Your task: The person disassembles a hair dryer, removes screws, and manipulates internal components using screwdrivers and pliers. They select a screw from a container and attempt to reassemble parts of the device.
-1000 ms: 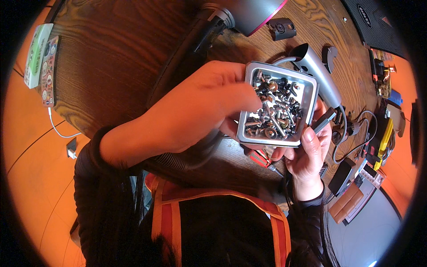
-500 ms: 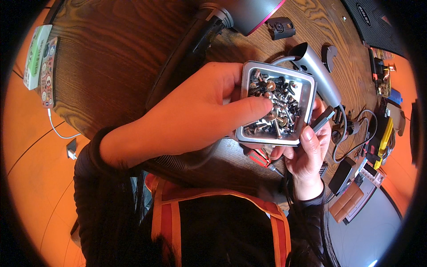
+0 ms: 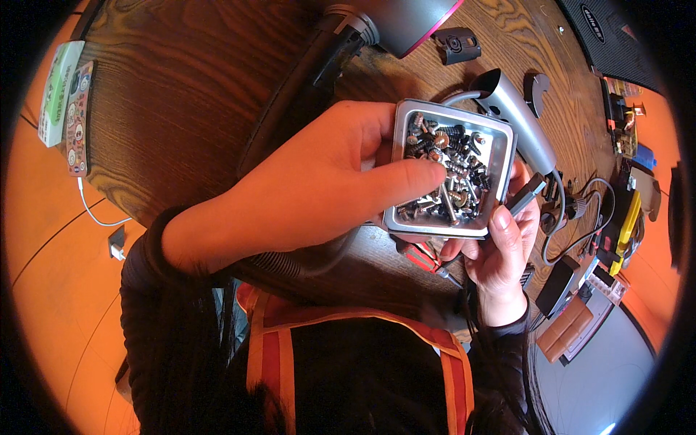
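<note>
My right hand [image 3: 500, 250] holds a square metal tray [image 3: 402, 217] from beneath, thumb on its near rim. The tray is full of several dark and silver screws [image 3: 453, 170]. A small dark flat piece [image 3: 527, 193] sticks out between the right fingers beside the tray. My left hand [image 3: 312, 188] reaches in from the left. One finger lies stretched over the screws, its tip among them, while the other fingers curl at the tray's far left corner. I see no screw held in it.
On the wooden table [image 3: 188, 87] lie a grey handle-shaped casing [image 3: 518, 119], a black hose [image 3: 304, 94], a grey-and-pink device [image 3: 406, 22], a small black part [image 3: 457, 43], a red-handled tool [image 3: 420, 257], circuit boards [image 3: 623, 116], a yellow tool [image 3: 627, 217] and a white cable [image 3: 94, 210].
My left hand has slid right over the tray, and its finger now reaches in among the screws. The tray has tipped a little in my right hand.
</note>
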`<state>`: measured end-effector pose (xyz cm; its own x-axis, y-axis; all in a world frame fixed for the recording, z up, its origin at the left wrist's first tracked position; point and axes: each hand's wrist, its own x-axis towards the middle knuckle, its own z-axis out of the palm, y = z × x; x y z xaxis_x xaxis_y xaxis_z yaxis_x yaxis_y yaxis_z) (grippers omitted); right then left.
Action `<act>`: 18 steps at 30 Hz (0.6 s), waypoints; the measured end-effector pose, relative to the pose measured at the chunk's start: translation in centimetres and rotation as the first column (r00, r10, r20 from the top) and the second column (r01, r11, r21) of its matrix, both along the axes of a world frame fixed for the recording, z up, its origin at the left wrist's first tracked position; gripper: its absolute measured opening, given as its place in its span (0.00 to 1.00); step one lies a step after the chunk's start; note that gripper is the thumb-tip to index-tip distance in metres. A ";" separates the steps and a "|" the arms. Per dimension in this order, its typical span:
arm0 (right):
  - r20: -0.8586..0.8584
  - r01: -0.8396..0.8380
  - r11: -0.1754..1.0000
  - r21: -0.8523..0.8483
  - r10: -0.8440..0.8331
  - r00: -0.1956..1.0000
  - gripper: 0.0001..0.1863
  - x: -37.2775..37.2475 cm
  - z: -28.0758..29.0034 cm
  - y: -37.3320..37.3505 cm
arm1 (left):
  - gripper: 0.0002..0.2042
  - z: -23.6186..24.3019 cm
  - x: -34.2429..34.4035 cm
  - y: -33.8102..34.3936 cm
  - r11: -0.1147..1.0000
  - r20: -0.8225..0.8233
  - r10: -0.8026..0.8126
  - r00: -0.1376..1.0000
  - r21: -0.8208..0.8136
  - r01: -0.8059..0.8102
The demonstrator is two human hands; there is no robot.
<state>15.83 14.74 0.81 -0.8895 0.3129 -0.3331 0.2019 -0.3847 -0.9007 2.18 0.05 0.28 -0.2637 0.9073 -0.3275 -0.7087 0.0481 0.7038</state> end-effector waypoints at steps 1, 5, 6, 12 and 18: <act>-0.007 -0.006 1.000 0.007 0.006 1.000 0.32 0.1 -0.1 0.0 | 0.20 0.0 -0.1 -0.1 1.000 0.044 -0.015 0.999 -0.021 0.016; 0.000 0.005 1.000 0.029 -0.005 1.000 0.33 0.3 -0.3 0.4 | 0.22 0.1 -0.5 -0.4 0.998 0.027 -0.046 0.999 0.047 0.044; 0.000 0.011 1.000 0.029 -0.011 1.000 0.33 0.4 -0.3 0.4 | 0.22 0.0 -0.4 -0.4 0.995 -0.034 -0.044 0.998 0.090 0.047; 0.004 0.029 0.999 0.030 -0.030 1.000 0.34 0.4 -0.5 0.4 | 0.25 0.0 -0.2 -0.4 0.997 -0.160 -0.041 0.986 0.062 0.052; 0.017 0.014 1.000 0.016 -0.014 1.000 0.33 0.3 -0.2 0.4 | 0.26 -0.3 -0.6 -0.5 1.000 0.249 -0.012 0.968 -0.018 0.017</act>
<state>16.11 15.11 0.59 -0.8792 0.3305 -0.3431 0.2120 -0.3733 -0.9031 1.54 -0.43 0.01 -0.1584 0.9031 -0.3992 -0.8608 0.0718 0.5039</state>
